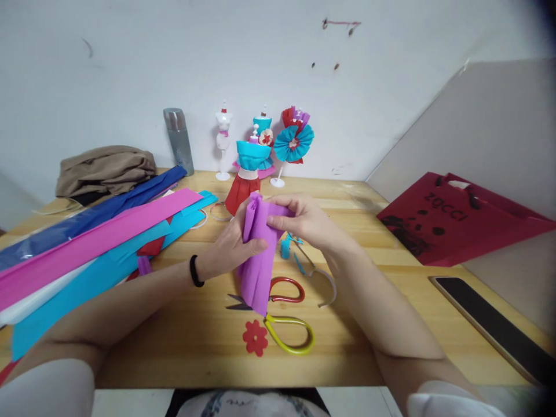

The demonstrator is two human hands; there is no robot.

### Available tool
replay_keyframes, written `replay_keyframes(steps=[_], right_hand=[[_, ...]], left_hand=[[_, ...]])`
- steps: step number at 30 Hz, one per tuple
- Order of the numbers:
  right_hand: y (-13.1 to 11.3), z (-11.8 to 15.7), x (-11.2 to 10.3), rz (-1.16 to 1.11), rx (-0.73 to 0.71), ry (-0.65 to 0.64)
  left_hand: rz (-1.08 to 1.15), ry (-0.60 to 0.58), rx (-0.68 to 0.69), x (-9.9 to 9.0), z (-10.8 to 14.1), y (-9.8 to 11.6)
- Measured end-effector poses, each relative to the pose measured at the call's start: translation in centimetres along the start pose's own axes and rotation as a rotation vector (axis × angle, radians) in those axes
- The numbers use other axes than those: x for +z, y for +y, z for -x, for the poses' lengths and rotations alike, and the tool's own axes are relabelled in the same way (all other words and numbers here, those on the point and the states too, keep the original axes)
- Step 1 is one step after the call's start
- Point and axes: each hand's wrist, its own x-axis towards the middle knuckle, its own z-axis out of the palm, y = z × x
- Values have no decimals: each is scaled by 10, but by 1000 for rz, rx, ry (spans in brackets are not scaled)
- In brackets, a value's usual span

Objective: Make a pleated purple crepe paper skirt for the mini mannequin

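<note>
A piece of purple crepe paper (259,272), gathered in folds at its top left, is held upright above the middle of the table. My left hand (230,246), with a black band on the wrist, closes round its left side, thumb across the front. At the upper right edge, my right hand (302,220) pinches the paper between thumb and fingers. Scissors with one red and one yellow handle (292,336) lie beneath the paper, their blades pointing left. Just in front of them is a red paper flower (255,338). Small blue scraps (285,246) lie behind my right hand.
Pink (108,240) and blue paper strips (87,295) cover the left side, near a brown cloth (106,171) and a flask (178,142). Several small mannequins, one in a blue top (253,152), stand at the back. On the right are a red bag (456,220) and a phone (486,324).
</note>
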Motion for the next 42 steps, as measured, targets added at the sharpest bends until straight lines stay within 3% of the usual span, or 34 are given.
replay_keyframes(steps=[6, 10, 17, 23, 27, 36, 42], right_hand=[[3, -1, 0, 39, -49, 111], [1, 1, 1, 65, -105, 105], [0, 3, -12, 54, -114, 141], [6, 2, -7, 105, -164, 134], [5, 1, 1, 132, -232, 93], [4, 5, 16, 435, -330, 266], [-7, 7, 5, 231, -242, 274]], left_hand=[[-4, 47, -180, 5, -2, -1], [155, 59, -234, 6, -5, -1], [598, -92, -351, -2, -6, 6], [690, -182, -467, -2, -6, 18], [670, -147, -478, 2, -5, 19], [656, -133, -438, 10, 3, 23], [730, -7, -374, 11, -1, 13]])
